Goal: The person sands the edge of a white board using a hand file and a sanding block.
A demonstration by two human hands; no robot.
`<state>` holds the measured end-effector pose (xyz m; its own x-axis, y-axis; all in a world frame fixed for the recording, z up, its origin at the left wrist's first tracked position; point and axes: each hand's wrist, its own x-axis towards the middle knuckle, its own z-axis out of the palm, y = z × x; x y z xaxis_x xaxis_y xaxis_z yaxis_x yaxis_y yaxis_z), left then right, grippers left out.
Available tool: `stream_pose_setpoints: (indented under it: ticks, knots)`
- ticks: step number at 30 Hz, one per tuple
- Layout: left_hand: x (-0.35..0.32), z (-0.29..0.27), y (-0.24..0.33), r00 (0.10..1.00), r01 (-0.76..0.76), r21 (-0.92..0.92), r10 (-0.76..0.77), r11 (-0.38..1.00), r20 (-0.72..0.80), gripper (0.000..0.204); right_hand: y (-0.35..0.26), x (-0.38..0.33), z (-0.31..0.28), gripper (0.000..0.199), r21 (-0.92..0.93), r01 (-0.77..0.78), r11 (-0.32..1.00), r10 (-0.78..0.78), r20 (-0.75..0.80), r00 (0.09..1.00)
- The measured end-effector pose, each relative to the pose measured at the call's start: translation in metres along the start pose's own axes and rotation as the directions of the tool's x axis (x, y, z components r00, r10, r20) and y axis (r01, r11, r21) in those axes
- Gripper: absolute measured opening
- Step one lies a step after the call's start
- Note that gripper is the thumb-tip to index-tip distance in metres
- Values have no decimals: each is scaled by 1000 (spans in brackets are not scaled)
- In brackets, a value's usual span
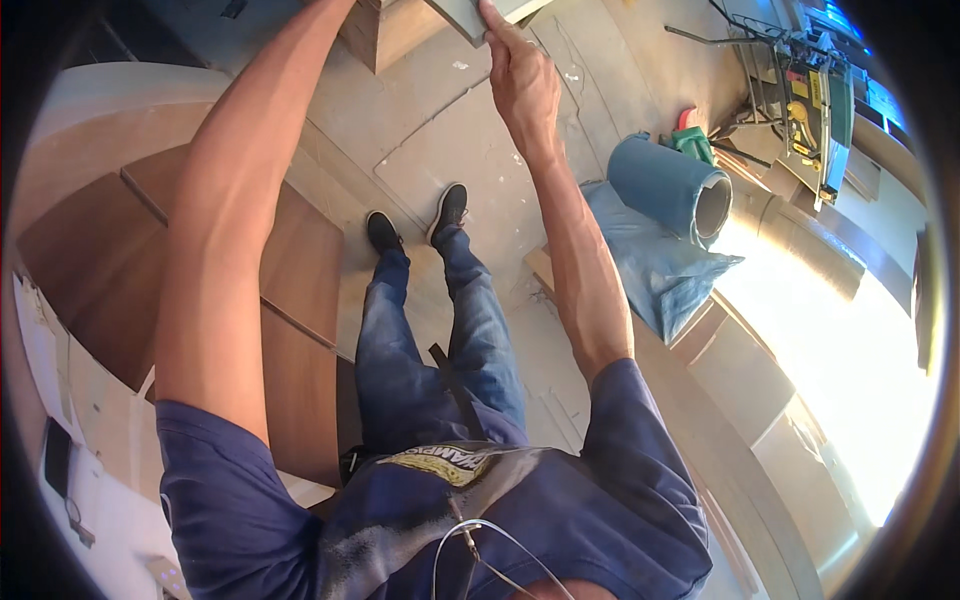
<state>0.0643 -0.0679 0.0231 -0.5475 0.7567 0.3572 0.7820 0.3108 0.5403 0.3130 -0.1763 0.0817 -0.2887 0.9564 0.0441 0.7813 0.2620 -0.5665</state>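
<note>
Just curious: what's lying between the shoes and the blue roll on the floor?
Only bare grey floor, crossed by the right forearm above it, lies between the shoes and the blue roll, head view.

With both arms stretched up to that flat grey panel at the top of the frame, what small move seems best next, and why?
Probably steady the panel before shifting it. The right hand only pinches its lower edge with the fingertips, and the left hand is out of view past the top, so its grip cannot be checked. Sliding the right hand further along the panel looks like the safer small move.

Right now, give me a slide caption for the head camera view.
Right hand grips a flat grey panel overhead; a blue roll lies on the floor.
</note>
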Motion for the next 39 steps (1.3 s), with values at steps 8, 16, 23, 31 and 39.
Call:
stream_pose_setpoints:
  ticks: [8, 16, 23, 31, 39]
  knots:
    - [10, 1, -4, 1000, 22, -7, -22, 1000, 1, 44, 24, -13, -1, 39, 69, 143, 987, -133, -136, 982]
    - [4, 9, -7, 1000, 3, -13, -4, 1000, -29, 44, 44, -43, -12, 37, 78, 70, 994, -67, -46, 997]
    - [6, -1, -5, 999, 24, 60, -26, 998, 40, 43, 29, 37, -23, 39, -52, 89, 995, -85, 80, 993]
    - [9, -11, -3, 1000, -2, 58, 3, 998, -8, 40, 47, 16, -28, 37, 21, 123, 992, -124, 32, 992]
    - [6, 16, 4, 999, -36, -44, 35, 998, -38, 38, 67, 34, -84, 61, 734, -656, 176, -65, 674, 736]
